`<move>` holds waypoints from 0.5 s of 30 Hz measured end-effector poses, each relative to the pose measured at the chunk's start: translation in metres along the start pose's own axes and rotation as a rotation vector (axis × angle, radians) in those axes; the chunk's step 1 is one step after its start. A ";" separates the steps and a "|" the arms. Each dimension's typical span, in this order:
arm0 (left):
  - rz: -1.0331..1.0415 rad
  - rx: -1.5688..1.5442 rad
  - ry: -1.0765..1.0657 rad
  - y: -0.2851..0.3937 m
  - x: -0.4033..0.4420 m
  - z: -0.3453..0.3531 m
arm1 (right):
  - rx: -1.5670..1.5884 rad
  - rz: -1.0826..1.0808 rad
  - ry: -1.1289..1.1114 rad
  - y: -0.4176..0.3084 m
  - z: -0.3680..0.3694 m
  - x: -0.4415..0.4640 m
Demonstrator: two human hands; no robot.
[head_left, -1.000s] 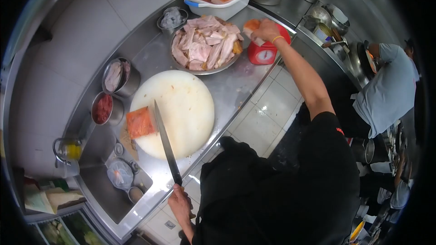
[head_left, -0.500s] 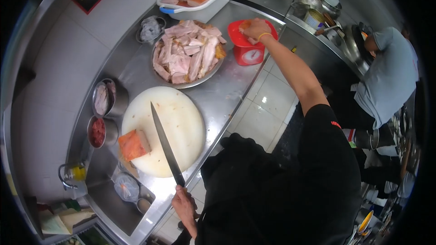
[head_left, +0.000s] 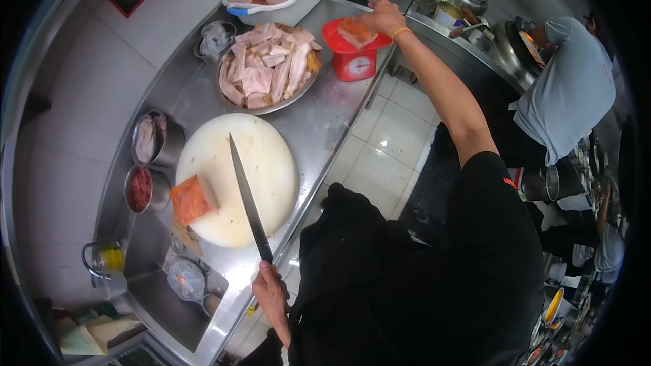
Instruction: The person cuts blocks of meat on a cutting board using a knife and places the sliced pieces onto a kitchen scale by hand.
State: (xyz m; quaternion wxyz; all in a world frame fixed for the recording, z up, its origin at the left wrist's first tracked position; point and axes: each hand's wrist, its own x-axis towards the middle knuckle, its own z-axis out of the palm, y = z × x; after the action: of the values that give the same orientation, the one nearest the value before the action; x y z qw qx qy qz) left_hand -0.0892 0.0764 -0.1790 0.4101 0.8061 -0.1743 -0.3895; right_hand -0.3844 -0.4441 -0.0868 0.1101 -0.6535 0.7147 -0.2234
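My left hand [head_left: 271,293] is closed round the handle of a long knife [head_left: 248,198], whose blade lies over the round white cutting board [head_left: 271,156]. A block of roast pork [head_left: 192,201] with reddish skin sits at the board's left edge. My right arm stretches toward the red scale [head_left: 354,66] at the back. On its pan rests another piece of roast pork [head_left: 357,32]. Beside this piece is my right hand [head_left: 384,16], fingers apart; whether a fingertip still touches the meat is hard to see.
A metal bowl of pale meat pieces [head_left: 261,71] stands behind the board. Farther back is a white tub [head_left: 298,8] of roast pork blocks. Small metal pots [head_left: 157,193] hold meat at the left. A co-worker in a grey shirt [head_left: 569,91] bends over a wok at the right.
My right hand has risen off the pork on the scale and shifted slightly back, uncovering the piece. My left hand still holds the knife over the board. The whole view has shifted slightly.
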 end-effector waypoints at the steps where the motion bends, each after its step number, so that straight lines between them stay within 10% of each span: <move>1: -0.034 -0.027 0.005 -0.002 -0.003 0.000 | -0.003 -0.008 0.015 -0.001 0.000 -0.005; 15: -0.006 -0.079 -0.023 -0.050 -0.008 -0.019 | -0.035 -0.017 -0.051 0.005 0.000 -0.024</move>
State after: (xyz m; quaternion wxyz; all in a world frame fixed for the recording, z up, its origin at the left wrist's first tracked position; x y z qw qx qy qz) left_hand -0.0811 0.1208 -0.2079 0.4382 0.7854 -0.1610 -0.4065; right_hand -0.3856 -0.4205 -0.0921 0.1148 -0.6671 0.7098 -0.1949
